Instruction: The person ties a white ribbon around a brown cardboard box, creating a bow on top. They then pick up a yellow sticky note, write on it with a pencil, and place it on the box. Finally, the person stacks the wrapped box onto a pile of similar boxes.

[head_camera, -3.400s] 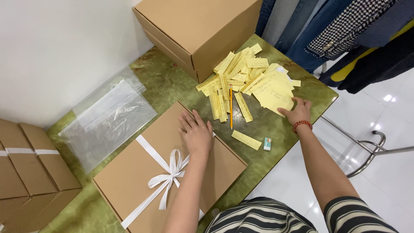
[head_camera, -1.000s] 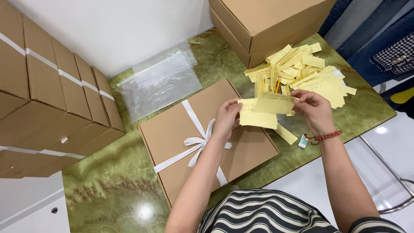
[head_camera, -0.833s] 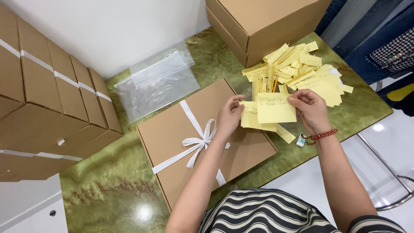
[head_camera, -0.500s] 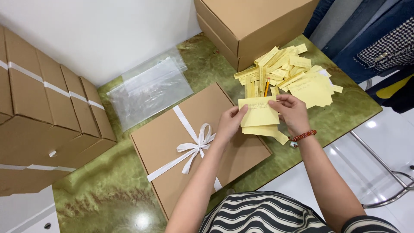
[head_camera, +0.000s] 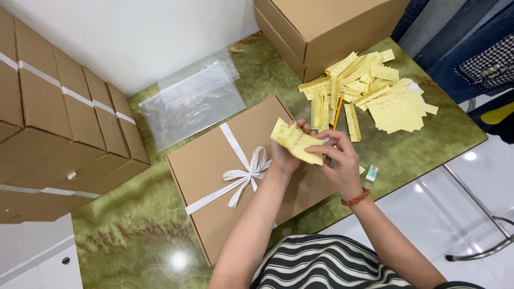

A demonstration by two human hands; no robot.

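Yellow paper is the whole story here: we've got a small stack of yellow slips (head_camera: pixel 296 142) held up in both hands over the right edge of the flat kraft gift box (head_camera: pixel 241 171) with the white ribbon bow (head_camera: pixel 250 170). Looks to us like the step in hand is sorting or squaring up the slips, with the box already tied.

Left hand (head_camera: pixel 286 155) sits under the slips, fingers curled up behind them, pinching the near-left edge. Right hand (head_camera: pixel 337 160) comes in from the right, thumb and fingertips pinching the right end, wrist bent, red bead bracelet (head_camera: pixel 355 198) on it. Both forearms reach forward from the striped top at the near edge.

For whatever comes next, we'd say a light pinch matters, since thin paper bends and fans out easily.

The rest of the loose slips (head_camera: pixel 364 93) lie in a heap to the far right on the green table (head_camera: pixel 134 235), with a pencil (head_camera: pixel 338 109) in them and a small eraser (head_camera: pixel 371 172) near the right hand. A clear plastic bag (head_camera: pixel 190 101) lies far left of the box.
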